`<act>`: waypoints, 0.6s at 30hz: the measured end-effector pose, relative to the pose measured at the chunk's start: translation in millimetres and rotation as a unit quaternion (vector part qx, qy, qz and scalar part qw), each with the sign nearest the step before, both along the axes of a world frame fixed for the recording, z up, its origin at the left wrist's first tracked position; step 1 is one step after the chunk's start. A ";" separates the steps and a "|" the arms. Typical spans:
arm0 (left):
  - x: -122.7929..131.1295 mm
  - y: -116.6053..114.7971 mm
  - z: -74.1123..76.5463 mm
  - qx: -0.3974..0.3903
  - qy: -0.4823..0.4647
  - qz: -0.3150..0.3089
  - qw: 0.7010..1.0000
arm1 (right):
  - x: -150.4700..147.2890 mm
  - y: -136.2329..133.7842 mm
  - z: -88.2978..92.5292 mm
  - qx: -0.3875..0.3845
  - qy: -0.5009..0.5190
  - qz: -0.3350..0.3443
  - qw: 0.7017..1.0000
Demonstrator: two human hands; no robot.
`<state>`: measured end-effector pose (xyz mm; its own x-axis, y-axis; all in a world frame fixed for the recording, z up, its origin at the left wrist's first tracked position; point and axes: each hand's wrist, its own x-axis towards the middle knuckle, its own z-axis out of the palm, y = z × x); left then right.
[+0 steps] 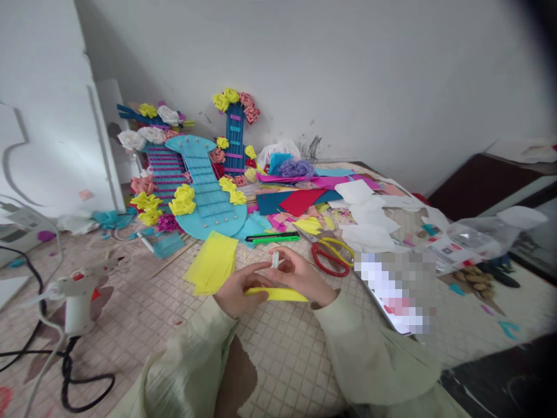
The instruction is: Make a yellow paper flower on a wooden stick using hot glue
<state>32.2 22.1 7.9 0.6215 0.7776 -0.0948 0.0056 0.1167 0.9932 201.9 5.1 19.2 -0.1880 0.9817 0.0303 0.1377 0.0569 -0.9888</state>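
Observation:
Over the middle of the table, my left hand (pixel 243 287) is closed with its thumb on a yellow strip (pixel 282 294) that stretches right, beneath my other hand. My right hand (pixel 300 273) pinches a small, pale, translucent piece (pixel 275 259) upright between thumb and fingers; its kind is too small to make out. A stack of yellow sheets (pixel 213 264) lies beside my left hand. Just beyond the hands is a green utility knife (pixel 272 237). Scissors with red and yellow handles (pixel 333 255) rest to the right of my right hand.
Blue paper guitar shapes (pixel 202 186) with yellow, pink and white paper flowers lean at the back left. A white glue gun (pixel 80 302) and its cables stand at left. A phone (pixel 391 296) lies at right, near a clear plastic container (pixel 474 241). Coloured paper scraps (pixel 304 200) spread behind.

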 end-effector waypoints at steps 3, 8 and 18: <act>1.2 -1.4 -2.5 -0.005 0.000 -0.027 1.000 | 0.6 -0.3 -4.0 0.000 -0.022 0.030 0.999; 2.4 -2.9 -9.3 -0.029 -0.005 -0.070 0.997 | 7.9 2.6 -6.4 0.025 -0.124 0.045 0.991; -2.1 2.3 0.0 -0.104 -0.080 -0.080 0.988 | 106.7 14.9 -18.6 0.020 -0.560 -0.233 0.795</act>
